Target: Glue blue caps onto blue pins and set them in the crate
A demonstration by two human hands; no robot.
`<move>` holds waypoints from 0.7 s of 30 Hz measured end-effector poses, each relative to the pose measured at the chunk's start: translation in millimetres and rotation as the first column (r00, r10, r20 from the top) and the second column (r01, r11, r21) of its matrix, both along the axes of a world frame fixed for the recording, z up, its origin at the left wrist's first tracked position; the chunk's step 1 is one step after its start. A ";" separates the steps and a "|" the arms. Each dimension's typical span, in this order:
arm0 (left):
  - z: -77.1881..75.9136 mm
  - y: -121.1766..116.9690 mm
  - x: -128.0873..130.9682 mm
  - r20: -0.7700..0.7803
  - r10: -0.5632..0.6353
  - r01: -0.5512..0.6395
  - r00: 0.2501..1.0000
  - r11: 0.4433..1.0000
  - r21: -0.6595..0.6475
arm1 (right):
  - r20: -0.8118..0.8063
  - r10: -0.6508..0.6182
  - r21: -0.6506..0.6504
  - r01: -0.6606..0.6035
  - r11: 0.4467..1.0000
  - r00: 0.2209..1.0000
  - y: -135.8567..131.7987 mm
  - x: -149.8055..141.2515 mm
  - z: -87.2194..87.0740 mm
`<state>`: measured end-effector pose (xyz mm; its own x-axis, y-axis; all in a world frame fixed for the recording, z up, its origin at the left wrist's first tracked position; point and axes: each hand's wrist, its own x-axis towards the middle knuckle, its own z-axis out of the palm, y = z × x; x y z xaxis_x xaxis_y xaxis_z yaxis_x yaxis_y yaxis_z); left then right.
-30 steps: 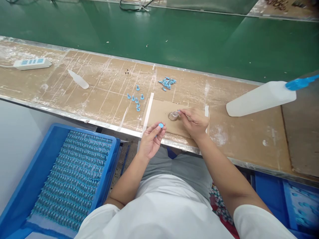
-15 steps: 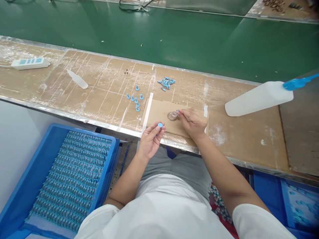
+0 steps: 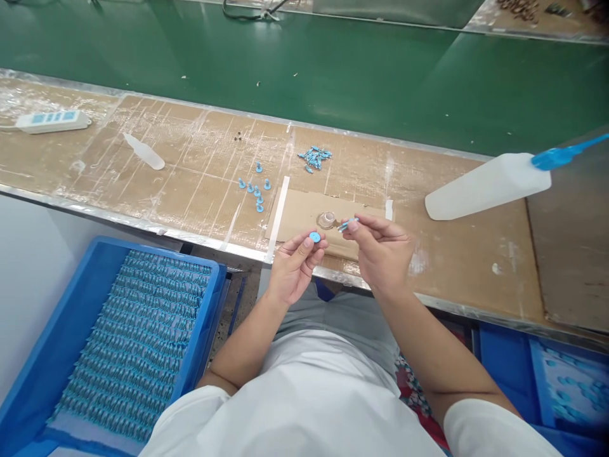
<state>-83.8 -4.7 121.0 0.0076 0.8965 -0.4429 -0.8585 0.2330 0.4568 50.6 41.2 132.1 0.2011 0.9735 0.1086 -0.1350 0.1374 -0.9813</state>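
Between the thumb and fingers of my left hand (image 3: pixel 295 263) is a round blue disc (image 3: pixel 314 237), its flat face turned up. My right hand (image 3: pixel 383 249) pinches a thin blue pin-like piece (image 3: pixel 349 224), which points left toward the disc; the two pieces are apart. Just beyond them a small clear dish (image 3: pixel 327 219) sits on a cardboard sheet (image 3: pixel 301 212). A pile of small blue pin-like pieces (image 3: pixel 314 157) lies behind the sheet. To its left stand several blue pieces with round bases and upright stems (image 3: pixel 257 190).
A large white bottle with a blue nozzle (image 3: pixel 485 187) lies tilted at the right. A small squeeze bottle (image 3: pixel 144 151) and a power strip (image 3: pixel 54 120) are at the left. Below the bench's left edge is a blue crate (image 3: pixel 107 244) filled with rows of blue pieces.
My right hand has drawn back from the clear dish toward me and to the right, bringing the thin blue piece with it. My left hand has shifted slightly right with the disc.
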 end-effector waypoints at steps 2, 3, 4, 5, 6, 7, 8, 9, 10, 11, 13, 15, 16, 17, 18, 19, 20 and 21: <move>4.7 -3.1 2.4 -0.004 -0.012 0.012 1.000 1.000 0.003 | 0.014 0.023 0.018 -0.023 1.000 1.000 -12.0 -4.4 6.6; 6.9 -4.8 3.3 -0.003 -0.017 0.017 1.000 1.000 0.005 | 0.021 0.028 0.029 -0.028 0.999 0.999 -17.1 -6.4 9.3; 9.1 -6.5 4.1 -0.005 -0.022 0.022 1.000 1.000 0.008 | 0.028 0.028 0.040 -0.029 0.999 0.999 -21.6 -8.2 11.6; 11.0 -8.2 4.7 -0.007 -0.027 0.027 1.000 1.000 0.012 | 0.036 0.024 0.052 -0.025 0.998 0.999 -25.4 -9.6 13.4; 12.6 -9.8 5.2 -0.010 -0.028 0.028 1.000 0.999 0.015 | 0.048 0.017 0.063 -0.020 0.998 0.999 -28.4 -10.7 14.8; 14.1 -11.3 5.6 -0.012 -0.028 0.028 1.000 0.999 0.020 | 0.062 0.011 0.073 -0.016 0.997 0.998 -30.9 -11.5 15.7; 15.2 -12.5 5.8 -0.011 -0.026 0.026 1.000 0.999 0.024 | 0.077 0.009 0.081 -0.015 0.997 0.997 -32.8 -12.1 16.3; 16.1 -13.5 5.9 -0.008 -0.024 0.024 1.000 0.999 0.031 | 0.087 0.008 0.088 -0.016 0.996 0.996 -34.2 -12.5 16.8; 16.9 -14.4 6.0 -0.002 -0.023 0.023 1.000 0.999 0.039 | 0.093 0.009 0.095 -0.017 0.995 0.996 -35.3 -12.7 17.1; 17.4 -15.0 5.9 0.005 -0.024 0.023 1.000 0.999 0.048 | 0.095 0.010 0.102 -0.020 0.995 0.995 -36.3 -13.0 17.4; 18.1 -15.6 5.8 0.014 -0.027 0.026 1.000 0.998 0.061 | 0.095 0.013 0.109 -0.023 0.994 0.995 -37.8 -13.5 18.3; 18.6 -15.8 5.6 0.013 -0.026 0.025 1.000 0.998 0.057 | 0.109 0.009 0.111 -0.021 0.994 0.994 -39.2 -14.2 19.1; 18.7 -15.8 5.5 0.009 -0.024 0.023 1.000 0.998 0.053 | 0.119 0.008 0.112 -0.022 0.993 0.993 -39.8 -14.5 19.3; 18.7 -15.8 5.4 0.004 -0.021 0.021 1.000 0.999 0.050 | 0.126 0.009 0.117 -0.024 0.993 0.992 -40.3 -14.9 19.3; 18.7 -15.8 5.3 -0.003 -0.020 0.021 1.000 0.999 0.048 | 0.130 0.011 0.126 -0.028 0.992 0.991 -40.7 -15.1 19.0; 18.6 -15.9 5.1 -0.009 -0.020 0.021 1.000 0.999 0.047 | 0.131 0.016 0.137 -0.034 0.990 0.991 -41.0 -15.2 18.4; 18.5 -15.9 4.9 -0.014 -0.021 0.021 1.000 0.999 0.045 | 0.129 0.022 0.144 -0.040 0.989 0.991 -41.1 -15.3 17.7; 18.3 -16.0 4.7 -0.015 -0.020 0.020 1.000 0.999 0.039 | 0.126 0.027 0.145 -0.045 0.988 0.992 -41.3 -15.2 16.8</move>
